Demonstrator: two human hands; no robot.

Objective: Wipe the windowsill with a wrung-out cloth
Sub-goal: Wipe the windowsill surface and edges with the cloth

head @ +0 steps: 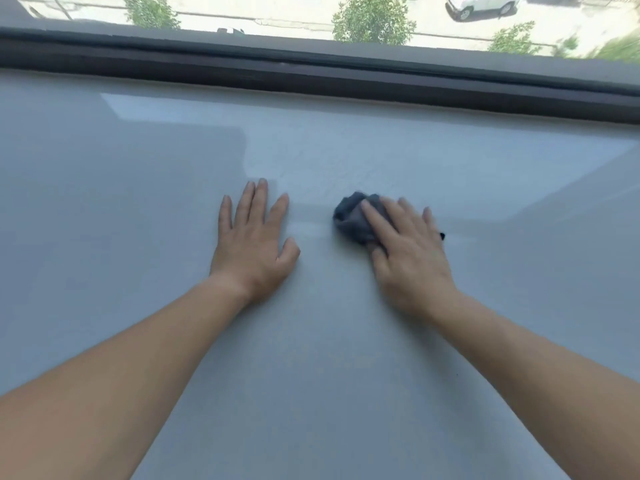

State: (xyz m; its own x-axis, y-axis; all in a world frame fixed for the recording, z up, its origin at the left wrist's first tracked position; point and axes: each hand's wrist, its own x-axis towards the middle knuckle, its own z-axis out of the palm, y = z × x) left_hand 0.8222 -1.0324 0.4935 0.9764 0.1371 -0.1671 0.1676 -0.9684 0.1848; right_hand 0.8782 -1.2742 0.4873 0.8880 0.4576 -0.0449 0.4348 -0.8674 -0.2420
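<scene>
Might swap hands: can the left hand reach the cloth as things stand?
Probably yes. The left hand lies flat on the windowsill beside the cloth, only bare sill between them. The right hand presses on the cloth, leaving its left edge exposed.

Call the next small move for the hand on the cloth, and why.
Probably sweep the right hand and cloth across the windowsill toward the window frame: it presses the bunched cloth mid-sill, the left hand rests flat beside it, and more sill lies beyond.
</scene>
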